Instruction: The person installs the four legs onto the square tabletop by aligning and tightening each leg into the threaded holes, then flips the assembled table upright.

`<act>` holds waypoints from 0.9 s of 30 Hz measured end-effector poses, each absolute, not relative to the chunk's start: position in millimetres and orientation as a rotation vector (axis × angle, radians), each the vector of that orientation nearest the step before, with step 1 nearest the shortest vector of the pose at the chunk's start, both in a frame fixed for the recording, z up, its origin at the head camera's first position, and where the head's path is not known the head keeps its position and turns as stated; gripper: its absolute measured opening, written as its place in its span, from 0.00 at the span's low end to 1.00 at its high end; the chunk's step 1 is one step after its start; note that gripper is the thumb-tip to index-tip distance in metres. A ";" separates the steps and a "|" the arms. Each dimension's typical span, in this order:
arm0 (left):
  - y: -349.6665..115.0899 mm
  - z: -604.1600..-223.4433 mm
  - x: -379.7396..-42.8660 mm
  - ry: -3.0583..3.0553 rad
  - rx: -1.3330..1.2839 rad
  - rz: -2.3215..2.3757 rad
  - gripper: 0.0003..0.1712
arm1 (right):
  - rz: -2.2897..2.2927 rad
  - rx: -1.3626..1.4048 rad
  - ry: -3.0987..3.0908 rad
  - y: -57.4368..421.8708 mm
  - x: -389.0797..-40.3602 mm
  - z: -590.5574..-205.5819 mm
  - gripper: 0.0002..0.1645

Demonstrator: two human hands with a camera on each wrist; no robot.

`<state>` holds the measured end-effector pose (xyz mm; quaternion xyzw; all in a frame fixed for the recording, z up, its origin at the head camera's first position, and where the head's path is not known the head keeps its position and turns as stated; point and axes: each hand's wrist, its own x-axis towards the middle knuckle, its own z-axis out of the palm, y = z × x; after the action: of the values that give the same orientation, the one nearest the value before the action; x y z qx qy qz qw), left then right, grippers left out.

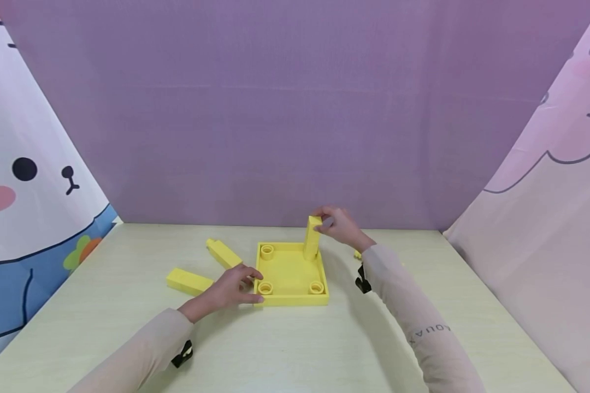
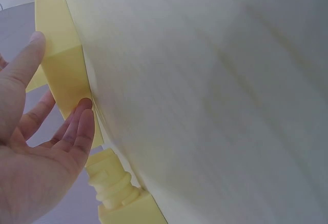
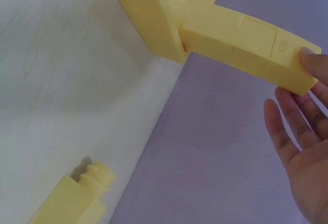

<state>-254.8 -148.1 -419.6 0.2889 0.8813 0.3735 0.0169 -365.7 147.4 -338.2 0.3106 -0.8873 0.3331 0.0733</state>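
A yellow square panel [image 1: 292, 301] with raised edges and round sockets in its visible corners lies on the table. My left hand [image 1: 230, 287] grips its near left corner, thumb on the front edge and fingers along the left side. At the far right corner stands a square yellow leg [image 1: 312, 239], slightly tilted. The thumb and fingers of my right hand [image 1: 343, 226] pinch its top end. The right wrist view shows "120" marked on this leg [image 3: 251, 42]. Its lower end is hidden inside the corner.
Left of the panel lie two loose yellow legs, one farther back [image 1: 224, 253] and one nearer [image 1: 189, 280]. Another loose leg [image 3: 69, 203] with a threaded end lies to the right, mostly behind my right forearm. A purple cloth wall [image 1: 275, 136] rises behind the table.
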 end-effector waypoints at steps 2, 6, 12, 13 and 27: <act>-148.5 -419.6 -254.8 2.739 0.904 1.165 0.27 | 1.000 0.927 -2.635 146.4 -366.2 -341.0 0.18; -148.8 -419.2 -254.7 2.744 0.901 1.159 0.27 | 1.006 0.895 -2.607 144.4 -366.1 -344.9 0.17; -148.2 -419.1 -254.4 2.739 0.884 1.158 0.27 | 1.005 0.873 -2.612 143.1 -364.5 -345.7 0.17; -148.3 -419.2 -254.3 2.741 0.887 1.155 0.27 | 1.008 0.872 -2.616 143.1 -364.3 -345.4 0.17; -148.1 -419.3 -254.7 2.751 0.878 1.137 0.27 | 1.022 0.858 -2.618 140.4 -364.2 -343.9 0.18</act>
<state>-254.7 -148.1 -419.3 0.2829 0.8863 0.3662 0.0190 -364.2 140.4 -343.9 0.2906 -0.8863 0.3461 0.1014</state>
